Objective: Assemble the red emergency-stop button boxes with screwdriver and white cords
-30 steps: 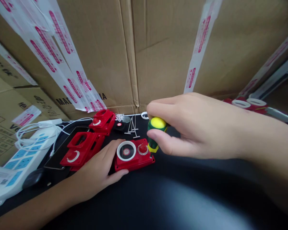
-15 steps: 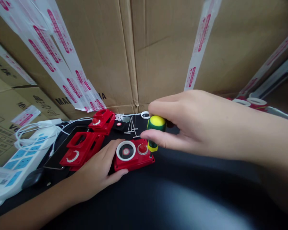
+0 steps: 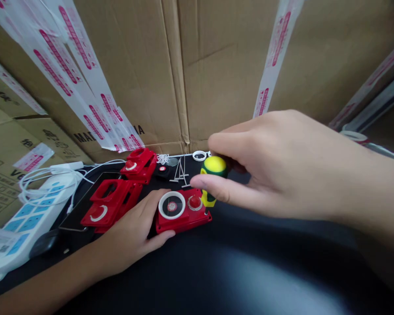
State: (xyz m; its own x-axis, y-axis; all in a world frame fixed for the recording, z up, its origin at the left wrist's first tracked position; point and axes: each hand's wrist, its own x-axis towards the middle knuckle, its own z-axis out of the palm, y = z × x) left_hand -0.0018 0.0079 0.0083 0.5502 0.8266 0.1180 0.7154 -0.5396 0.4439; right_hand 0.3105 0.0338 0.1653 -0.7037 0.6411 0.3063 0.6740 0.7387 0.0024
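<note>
– Right hand point(image 3: 279, 162) has been raised slightly around the gripped screwdriver point(image 3: 216, 166); what is underway?
– Apparently a corner screw is being driven into the red housing point(image 3: 184, 222), clasped on the black table point(image 3: 223, 271) by the left hand point(image 3: 133, 229); steady pressure is called for.
– Hidden?
– Any screw head, and most right fingers.

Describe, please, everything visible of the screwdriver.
The screwdriver has a bulbous handle, dark green and yellow, plastic-looking, with a yellow domed top and yellow collar. Below, a short, thin metal-looking shaft shows. It stands nearly upright in the grip of the right hand, its lower end at a corner of the red housing; the tip is unclear.
</note>
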